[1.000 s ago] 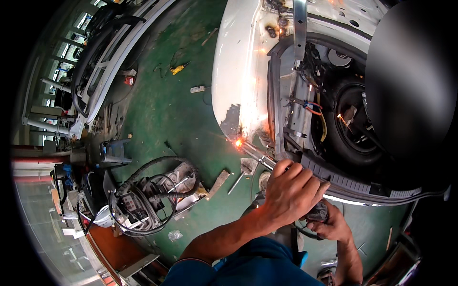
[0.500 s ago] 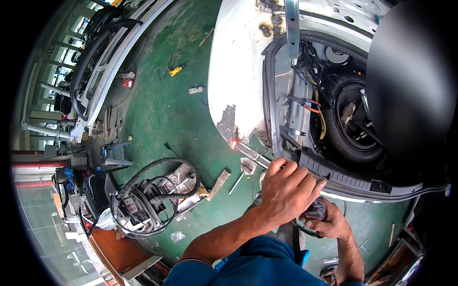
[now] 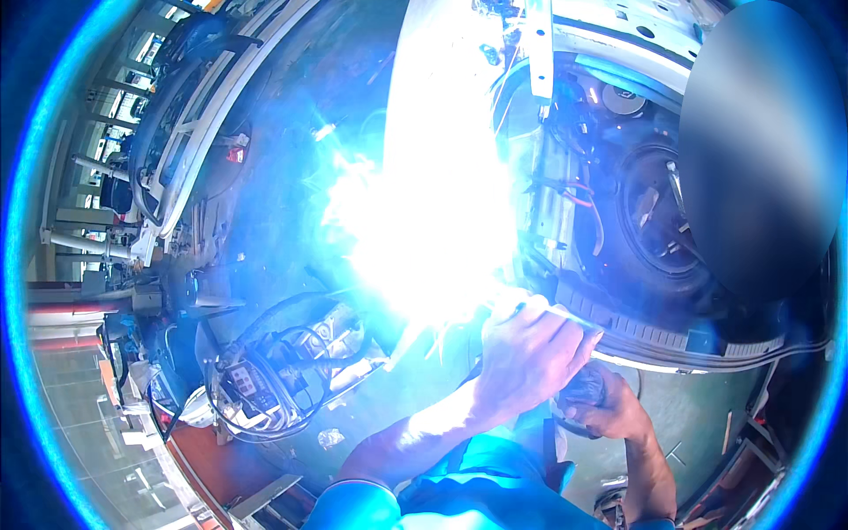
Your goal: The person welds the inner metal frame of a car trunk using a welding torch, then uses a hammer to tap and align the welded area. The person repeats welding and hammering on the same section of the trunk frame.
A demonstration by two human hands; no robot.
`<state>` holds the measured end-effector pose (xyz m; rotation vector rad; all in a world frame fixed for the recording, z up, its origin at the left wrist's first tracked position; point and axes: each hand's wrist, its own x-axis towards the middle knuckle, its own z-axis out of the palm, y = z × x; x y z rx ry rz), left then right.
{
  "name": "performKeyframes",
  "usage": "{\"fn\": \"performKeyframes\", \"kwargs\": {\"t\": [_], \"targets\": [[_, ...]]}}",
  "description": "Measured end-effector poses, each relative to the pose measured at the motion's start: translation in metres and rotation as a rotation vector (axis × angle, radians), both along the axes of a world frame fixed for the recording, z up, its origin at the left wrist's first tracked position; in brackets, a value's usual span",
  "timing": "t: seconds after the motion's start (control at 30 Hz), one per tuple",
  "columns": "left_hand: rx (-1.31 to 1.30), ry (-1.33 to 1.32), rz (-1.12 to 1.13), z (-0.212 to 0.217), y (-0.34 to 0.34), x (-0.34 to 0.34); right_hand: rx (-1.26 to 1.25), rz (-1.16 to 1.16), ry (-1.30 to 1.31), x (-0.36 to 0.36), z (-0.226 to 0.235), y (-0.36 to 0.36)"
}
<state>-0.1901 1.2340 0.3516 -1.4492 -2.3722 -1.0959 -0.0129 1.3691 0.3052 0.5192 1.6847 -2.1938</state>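
A blinding blue-white welding arc (image 3: 437,230) burns at the rear corner of a white car body (image 3: 442,62). Its glare swallows the torch tip and the panel around it. My right hand (image 3: 614,413) is wrapped round the dark handle of the welding torch (image 3: 583,386). Ahead of it, my left hand (image 3: 530,353) is closed over the torch's front part, fingers curled, beside the edge of the open trunk (image 3: 636,327). Inside the trunk, pliers with orange-red handles (image 3: 574,194) lie by the side wall, left of the spare wheel (image 3: 649,212).
A machine with a control panel (image 3: 252,384) and coiled cables stands on the floor at the left. Farther left are a frame-like car part (image 3: 190,132) and racks. A metal strip (image 3: 540,53) stands over the trunk opening. A dark blurred shape (image 3: 764,150) blocks the right side.
The small red glow at the torch tip has become a huge bright arc, tinting everything blue. Both hands keep nearly the same place and grip.
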Motion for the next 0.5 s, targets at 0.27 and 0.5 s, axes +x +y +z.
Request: {"fn": "performKeyframes", "kwargs": {"t": [0.27,0.5], "targets": [[0.063,-0.030,-0.066,0.024,-0.025,0.043,0.219,0.015,0.158,0.026,-0.009,0.016],[-0.441,-0.526,-0.285,-0.087,-0.114,0.094,0.188,-0.139,0.062,0.067,-0.031,0.021]]}}
